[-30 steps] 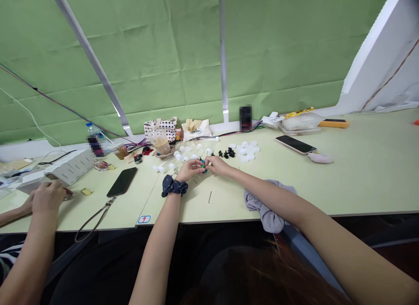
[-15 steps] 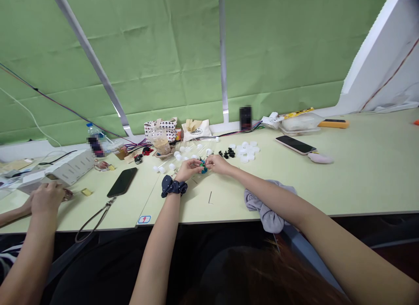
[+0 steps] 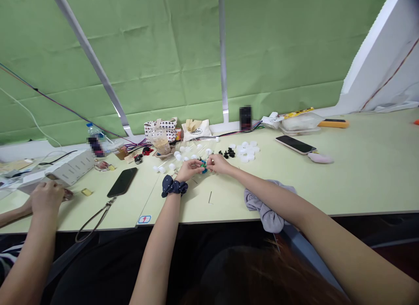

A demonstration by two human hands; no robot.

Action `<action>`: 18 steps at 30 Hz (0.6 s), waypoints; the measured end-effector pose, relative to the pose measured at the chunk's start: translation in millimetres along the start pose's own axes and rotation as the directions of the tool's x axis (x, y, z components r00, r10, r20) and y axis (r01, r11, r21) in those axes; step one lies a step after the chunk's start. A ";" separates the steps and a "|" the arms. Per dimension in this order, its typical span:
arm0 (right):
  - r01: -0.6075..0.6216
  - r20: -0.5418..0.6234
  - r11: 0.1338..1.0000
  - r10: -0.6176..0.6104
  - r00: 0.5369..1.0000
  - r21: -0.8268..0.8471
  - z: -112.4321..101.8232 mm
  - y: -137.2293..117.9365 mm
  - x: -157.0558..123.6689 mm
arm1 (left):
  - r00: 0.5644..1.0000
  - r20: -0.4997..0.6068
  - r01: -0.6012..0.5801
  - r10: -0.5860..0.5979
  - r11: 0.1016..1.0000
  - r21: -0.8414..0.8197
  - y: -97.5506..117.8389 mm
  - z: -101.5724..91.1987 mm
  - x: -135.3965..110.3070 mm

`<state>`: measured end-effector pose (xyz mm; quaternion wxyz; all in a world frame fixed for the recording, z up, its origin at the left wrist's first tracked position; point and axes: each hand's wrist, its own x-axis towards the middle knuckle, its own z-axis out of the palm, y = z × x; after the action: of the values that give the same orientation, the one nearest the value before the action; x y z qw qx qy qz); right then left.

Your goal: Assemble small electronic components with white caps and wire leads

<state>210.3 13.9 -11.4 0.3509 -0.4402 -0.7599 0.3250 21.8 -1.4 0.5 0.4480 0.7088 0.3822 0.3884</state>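
Note:
Between my two hands is a small blue and green part (image 3: 204, 166), too small to tell its kind. My left hand (image 3: 190, 169) pinches it from the left, a dark dotted scrunchie (image 3: 173, 186) round the wrist. From the right my right hand (image 3: 218, 164) has its fingertips closed at the same part; exactly what they grip is hidden. Clear tubes with white caps (image 3: 178, 157) lie just behind my hands. Small black pieces (image 3: 229, 153) and a heap of white caps (image 3: 247, 152) are a little further right. An L-shaped hex key (image 3: 210, 197) lies in front of my hands.
To the left lie a dark phone (image 3: 122, 182) with a strap and a white box (image 3: 73, 167), near a co-worker's hands (image 3: 48, 196). At the right are another phone (image 3: 295, 144) and a grey cloth (image 3: 270, 209) under my forearm. Drink cups (image 3: 161, 145) and bags stand behind.
My hands stay in nearly the same place, with only a slight shift of the fingers on the blue and green part. The rest looks unchanged.

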 end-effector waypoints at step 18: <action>-0.231 -0.061 0.929 0.223 0.973 -0.288 -21.4 -1.9 -2.9 | 0.953 -0.302 0.045 0.010 0.984 0.175 -14.7 -19.5 2.7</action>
<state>228.0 14.5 1.0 0.2523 -0.5766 -0.7387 0.2412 2.7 12.0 -6.8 0.3220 0.6752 0.4859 0.4519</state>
